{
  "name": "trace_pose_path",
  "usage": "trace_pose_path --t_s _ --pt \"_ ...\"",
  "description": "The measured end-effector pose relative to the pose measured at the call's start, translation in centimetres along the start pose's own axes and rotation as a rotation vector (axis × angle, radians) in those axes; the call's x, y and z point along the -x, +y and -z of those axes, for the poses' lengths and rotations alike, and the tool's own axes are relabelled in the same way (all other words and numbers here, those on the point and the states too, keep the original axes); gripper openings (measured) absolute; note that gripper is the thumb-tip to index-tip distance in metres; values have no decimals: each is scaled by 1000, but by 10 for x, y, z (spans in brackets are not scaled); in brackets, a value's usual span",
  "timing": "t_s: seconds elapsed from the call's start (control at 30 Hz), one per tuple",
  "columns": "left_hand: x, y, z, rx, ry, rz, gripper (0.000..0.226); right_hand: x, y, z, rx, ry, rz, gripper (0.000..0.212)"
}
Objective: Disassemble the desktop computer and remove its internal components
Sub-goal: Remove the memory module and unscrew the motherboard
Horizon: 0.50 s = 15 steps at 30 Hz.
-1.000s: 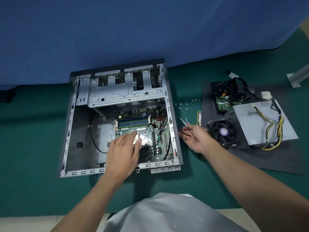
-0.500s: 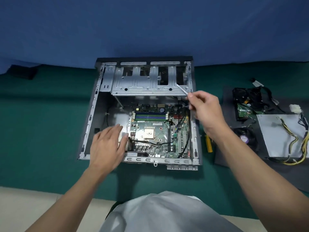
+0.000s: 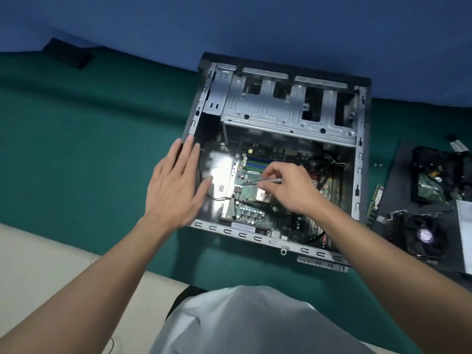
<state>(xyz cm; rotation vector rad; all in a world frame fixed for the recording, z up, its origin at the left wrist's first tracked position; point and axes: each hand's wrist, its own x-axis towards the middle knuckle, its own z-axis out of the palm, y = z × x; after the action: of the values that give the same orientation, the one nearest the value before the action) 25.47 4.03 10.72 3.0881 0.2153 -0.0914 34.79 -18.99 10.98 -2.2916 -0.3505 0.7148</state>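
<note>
while right hand pinches the screwdriver, tip on the board just left of our fingers, we should seat it square in the screw before turning. left hand, spread flat and empty, braces the case wall; press there.

Left hand flat, palm down, fingers spread and extended; right hand curled in a pinch, thumb and fingertips closed on a thin tool; both forearms bare, reaching forward
</note>
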Motion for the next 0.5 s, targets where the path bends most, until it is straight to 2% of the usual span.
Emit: trace_pose_path --t_s 0.13,0.3,0.5 --pt "-5 1 -2 75 -65 77 80 -13 -6 -13 -2 -123 50 8" --pt "-4 4 -1 133 -22 77 76 -27 -14 -29 106 -252 172 5" --pt "-3 4 -2 131 -6 82 75 -34 -16 -49 188 -400 175 9"
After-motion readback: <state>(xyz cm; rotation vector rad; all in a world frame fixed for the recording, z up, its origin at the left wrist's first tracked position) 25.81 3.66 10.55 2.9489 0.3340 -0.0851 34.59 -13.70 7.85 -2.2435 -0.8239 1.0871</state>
